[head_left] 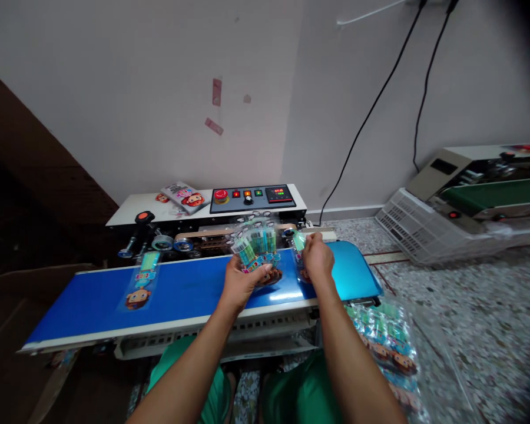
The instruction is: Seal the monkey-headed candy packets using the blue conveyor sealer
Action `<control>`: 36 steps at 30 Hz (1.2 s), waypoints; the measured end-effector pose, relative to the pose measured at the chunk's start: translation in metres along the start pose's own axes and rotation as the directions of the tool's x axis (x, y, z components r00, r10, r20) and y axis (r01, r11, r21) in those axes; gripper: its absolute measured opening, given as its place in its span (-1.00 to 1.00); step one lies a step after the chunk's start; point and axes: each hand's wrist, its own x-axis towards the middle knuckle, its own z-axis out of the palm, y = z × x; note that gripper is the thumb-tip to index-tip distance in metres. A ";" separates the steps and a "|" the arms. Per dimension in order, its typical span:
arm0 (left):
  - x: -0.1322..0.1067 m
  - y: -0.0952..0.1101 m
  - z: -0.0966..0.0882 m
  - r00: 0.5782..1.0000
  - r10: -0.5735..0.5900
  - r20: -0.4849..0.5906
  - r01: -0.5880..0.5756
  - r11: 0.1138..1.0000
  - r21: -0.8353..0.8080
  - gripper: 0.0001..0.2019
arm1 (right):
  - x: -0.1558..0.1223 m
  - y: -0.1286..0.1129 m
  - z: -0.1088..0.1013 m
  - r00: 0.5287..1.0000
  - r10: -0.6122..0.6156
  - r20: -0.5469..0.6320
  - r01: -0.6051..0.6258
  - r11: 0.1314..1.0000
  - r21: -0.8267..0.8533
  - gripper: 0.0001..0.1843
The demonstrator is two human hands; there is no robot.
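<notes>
My left hand (241, 282) is closed round a fanned bunch of clear plastic packets (258, 250) with green striped contents and a cartoon face at the bottom. It holds them over the blue conveyor belt (185, 288). To its right, my right hand (318, 258) pinches a single packet (298, 253) of the same kind by its upper part, at the belt's right end near the sealing machine's rollers. Another packet (142, 282) lies flat on the belt at the left, its top edge by the machine.
Behind the belt stands the machine's control panel (252, 199) with a red button and lit display. More packets (386, 341) lie in clear plastic at lower right. A white crate (406, 227) and second machine (481, 188) stand at right. An open cardboard box (9, 330) is at left.
</notes>
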 end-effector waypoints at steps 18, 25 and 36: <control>-0.002 -0.005 0.006 0.990 0.003 0.144 0.006 0.998 -0.059 -0.57 | -0.046 -0.037 -0.016 0.935 -0.340 0.106 -0.086 0.073 0.994 -0.73; -0.002 -0.004 0.008 0.997 -0.020 0.080 0.029 0.994 -0.109 -0.58 | -0.041 -0.037 -0.016 0.991 -0.131 -0.003 0.008 0.041 0.999 -0.72; 0.003 0.003 -0.001 0.999 -0.051 0.009 0.052 0.995 -0.091 -0.60 | 0.009 0.046 -0.013 0.999 0.009 -0.049 0.021 0.814 0.581 -0.60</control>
